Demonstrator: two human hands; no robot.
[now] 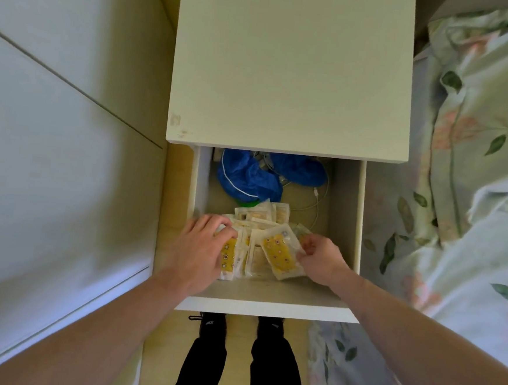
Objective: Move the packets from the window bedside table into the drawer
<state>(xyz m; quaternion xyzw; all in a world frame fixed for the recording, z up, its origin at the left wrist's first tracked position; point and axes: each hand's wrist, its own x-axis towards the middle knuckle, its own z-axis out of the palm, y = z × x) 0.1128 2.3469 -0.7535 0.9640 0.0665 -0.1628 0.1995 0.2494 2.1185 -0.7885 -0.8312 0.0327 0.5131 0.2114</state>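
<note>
No text is showing clearly enough to be read. The packets [281, 252] lying in the drawer [346, 218] are carrying yellow panels with small printed symbols, but any lettering is blurring out. The black shoes [212, 322] are showing a small white mark, too small to make out.

The packets [268, 242] lie in the open drawer [268, 309] below the bedside table [293, 67], nearer than the bundle [257, 174].
</note>
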